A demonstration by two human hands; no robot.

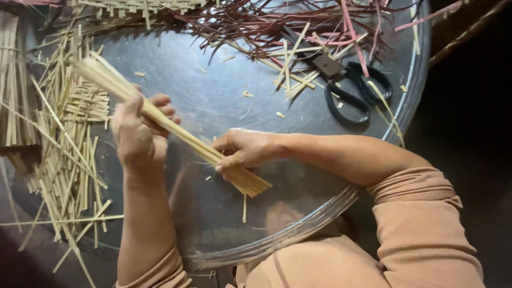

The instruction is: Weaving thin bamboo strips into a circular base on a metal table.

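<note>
We grip a bundle of pale bamboo strips [176,128] slantwise above the round metal tray [213,90]: our left hand [136,136] closed around its middle, our right hand [242,150] pinching near the lower end. Red strips [256,24] partly bury the black scissors [352,88].

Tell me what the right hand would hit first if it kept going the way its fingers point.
The right hand points toward the person's left. Straight on, it would likely meet the left hand, which grips the same bundle of pale strips. Beyond lies the loose strip pile. Depth is hard to judge.
</note>
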